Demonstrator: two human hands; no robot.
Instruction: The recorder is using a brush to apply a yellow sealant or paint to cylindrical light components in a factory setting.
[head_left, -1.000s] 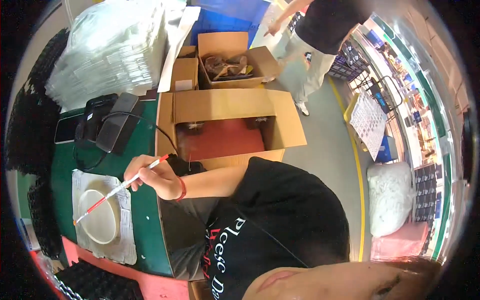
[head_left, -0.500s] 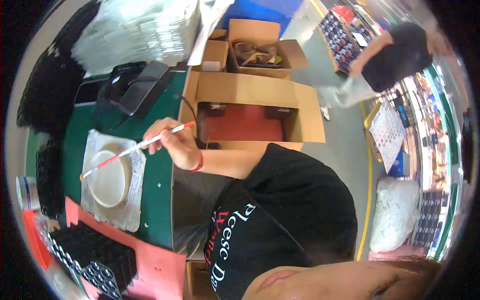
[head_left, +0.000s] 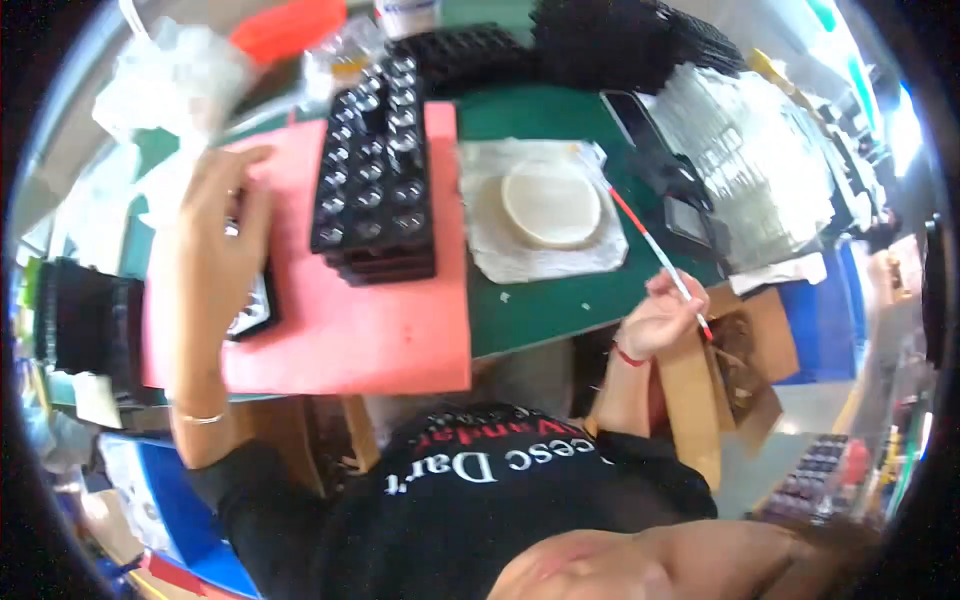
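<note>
My right hand (head_left: 662, 315) pinches a thin red-and-white stick (head_left: 650, 245) near the green bench's front edge; the stick's far tip reaches toward a round cream dish (head_left: 551, 204) lying on a white cloth (head_left: 500, 252). My left hand (head_left: 218, 225) lies flat, fingers apart, on a small dark tray (head_left: 258, 305) at the left of a pink mat (head_left: 395, 325). A stack of black trays with round cells (head_left: 378, 170) stands on the mat between my hands.
A pile of clear plastic sheets (head_left: 760, 160) and a dark device (head_left: 672, 190) sit at the right of the green bench (head_left: 560, 300). Open cardboard boxes (head_left: 735, 370) stand below my right hand. More black trays (head_left: 600, 40) are stacked at the back, clear bags (head_left: 170, 75) at far left.
The view has swung left, bringing the pink mat and black trays into sight. My right hand still holds the stick, now drawn back from the dish. My left hand has come into view.
</note>
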